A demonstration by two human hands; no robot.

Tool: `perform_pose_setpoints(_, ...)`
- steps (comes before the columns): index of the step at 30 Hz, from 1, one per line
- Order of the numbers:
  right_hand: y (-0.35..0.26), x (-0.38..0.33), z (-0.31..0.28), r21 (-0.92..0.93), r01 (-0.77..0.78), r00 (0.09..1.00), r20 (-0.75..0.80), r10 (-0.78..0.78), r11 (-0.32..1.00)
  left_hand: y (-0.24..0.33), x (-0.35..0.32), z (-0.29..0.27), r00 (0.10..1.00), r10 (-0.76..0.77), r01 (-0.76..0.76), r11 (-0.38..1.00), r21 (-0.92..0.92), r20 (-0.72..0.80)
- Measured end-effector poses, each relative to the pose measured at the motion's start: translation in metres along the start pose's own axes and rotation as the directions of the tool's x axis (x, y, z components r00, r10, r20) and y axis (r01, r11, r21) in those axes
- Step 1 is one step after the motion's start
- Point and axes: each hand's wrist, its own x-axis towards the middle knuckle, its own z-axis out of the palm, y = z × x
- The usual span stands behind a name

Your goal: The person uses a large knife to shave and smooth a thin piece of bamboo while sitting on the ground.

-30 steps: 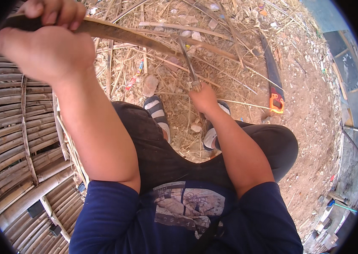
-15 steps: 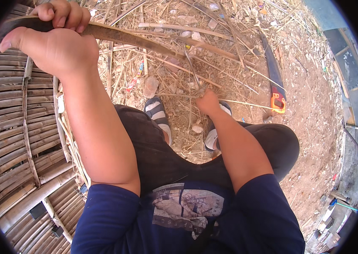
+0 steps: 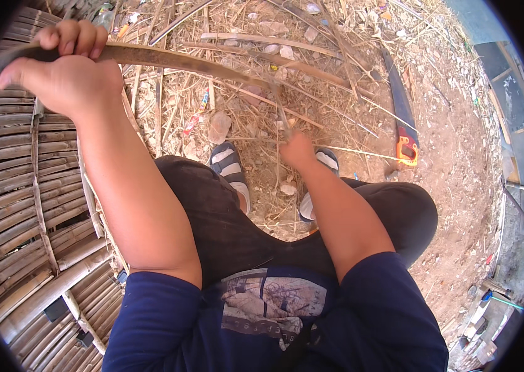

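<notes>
A long, curved strip that looks like split bamboo (image 3: 169, 57) runs from the upper left toward the middle. My left hand (image 3: 76, 71) is closed around its left part, fingers over the top and thumb below, slightly blurred. My right hand (image 3: 298, 150) is closed on a thin, narrow-bladed tool (image 3: 283, 115), which looks like a knife. Its far end meets the strip's right end; the exact contact is blurred. The tool's handle is mostly hidden in my fist, above my sandalled feet.
A handsaw (image 3: 398, 93) with an orange handle lies on the ground to the right. Loose bamboo strips (image 3: 311, 71), straw, stones (image 3: 219, 127) and litter cover the ground ahead. A slatted bamboo platform (image 3: 8, 167) fills the left side.
My left hand has shifted left and slightly down, carrying the strip with it. My right hand and the tool have moved a little left. The saw has stayed put.
</notes>
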Motion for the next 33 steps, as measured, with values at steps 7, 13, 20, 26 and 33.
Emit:
perform_pose_setpoints(7, -0.002, 0.000, -0.004, 0.189, -0.140, 0.990, 0.034, 0.136, 0.972, -0.004, 0.006, -0.012, 0.997, -0.062, 0.067, 0.992, -0.105, 0.051)
perform_pose_setpoints(13, -0.082, -0.019, -0.043, 0.331, 0.178, 0.982, -0.118, -0.147, 0.927, -0.007, 0.015, -0.024, 0.993, -0.069, 0.081, 0.989, -0.127, 0.098)
perform_pose_setpoints(20, -0.013, -0.003, -0.005, 0.077, -0.016, 1.000, -0.015, 0.017, 0.997, -0.008, 0.008, -0.013, 0.999, -0.049, 0.049, 0.997, -0.064, -0.003)
perform_pose_setpoints(26, -0.087, -0.016, -0.043, 0.305, 0.201, 0.973, -0.168, -0.155, 0.931, -0.010, 0.013, -0.024, 0.997, -0.058, 0.062, 0.995, -0.078, 0.049)
perform_pose_setpoints(33, -0.115, -0.019, -0.054, 0.333, 0.309, 0.951, -0.138, -0.278, 0.891, -0.003, 0.013, -0.027, 0.947, -0.121, 0.211, 0.933, -0.291, 0.297)
